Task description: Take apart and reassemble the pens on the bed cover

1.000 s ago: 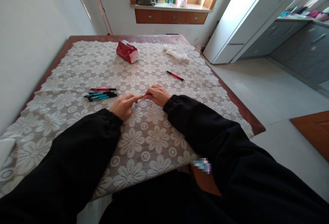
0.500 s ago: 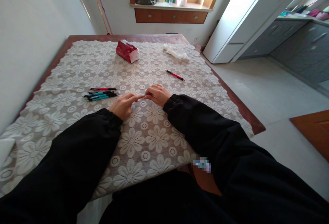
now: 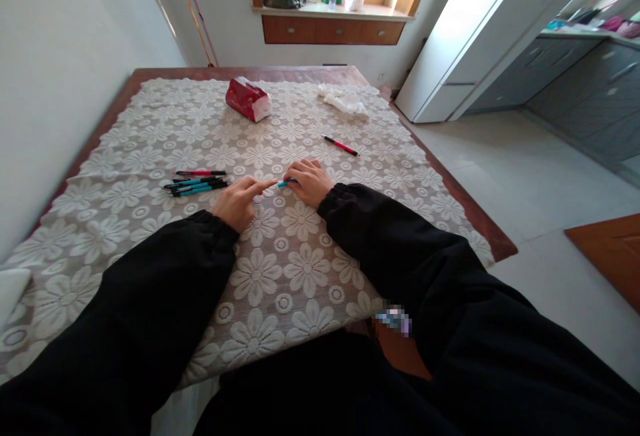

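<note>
A blue pen [image 3: 286, 183] is in my right hand [image 3: 311, 184], just above or on the lace tablecloth. Its blue end sticks out to the left between thumb and fingers; the rest is mostly covered by the hand. My left hand [image 3: 238, 203] has its index finger stretched out, the tip at the pen's blue end, touching or nearly so. The other left fingers are curled and partly hidden. Left of that hand lies a group of pens, several blue and black [image 3: 197, 186] and a red and black one [image 3: 201, 173] behind them.
Another red and black pen [image 3: 340, 145] lies alone beyond my right hand. Farther back are a red tissue pack [image 3: 247, 99] and a crumpled white plastic bag [image 3: 344, 103]. The lace tablecloth [image 3: 305, 269] covers the wooden table, with a white fridge [image 3: 465, 36] behind at right.
More of the pen's blue end shows between my hands now. My left fingertip has drawn back slightly to the left, and the right fingers have shifted a little. The other things stay put.
</note>
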Demonstrator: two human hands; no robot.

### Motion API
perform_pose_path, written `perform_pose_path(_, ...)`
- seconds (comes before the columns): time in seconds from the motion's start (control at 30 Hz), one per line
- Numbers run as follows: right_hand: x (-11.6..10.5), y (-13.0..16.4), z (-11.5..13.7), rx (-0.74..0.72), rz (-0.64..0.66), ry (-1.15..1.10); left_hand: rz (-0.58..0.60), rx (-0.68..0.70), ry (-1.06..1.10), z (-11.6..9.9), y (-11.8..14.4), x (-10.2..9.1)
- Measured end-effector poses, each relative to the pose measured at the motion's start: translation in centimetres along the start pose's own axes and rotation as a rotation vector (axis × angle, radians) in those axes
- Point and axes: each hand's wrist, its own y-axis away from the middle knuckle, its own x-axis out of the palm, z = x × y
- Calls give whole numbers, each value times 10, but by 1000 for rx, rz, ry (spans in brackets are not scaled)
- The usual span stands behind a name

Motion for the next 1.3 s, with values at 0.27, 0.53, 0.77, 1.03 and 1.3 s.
perform_pose_path(0.27, -5, -1, 4, -10, -14, -59, 20, -19, -29, 0, -1, -1)
perform_pose_path(0.53, -4, -1, 4, -20, -48, -49, -4, -24, -42, 1, 0, 0)
perform_pose_path(0.77, -4, 0, 4, -3, -122, -31, -13, -51, -31, 3, 1, 2)
perform_pose_path(1.03, -4, 0, 4, -81, -58, -66, 8, -20, -10, 5, 1, 3)
perform_pose_path(1.3, -2, 0, 3, -128, -61, -80, 3, -18, 21, 3, 1, 3)
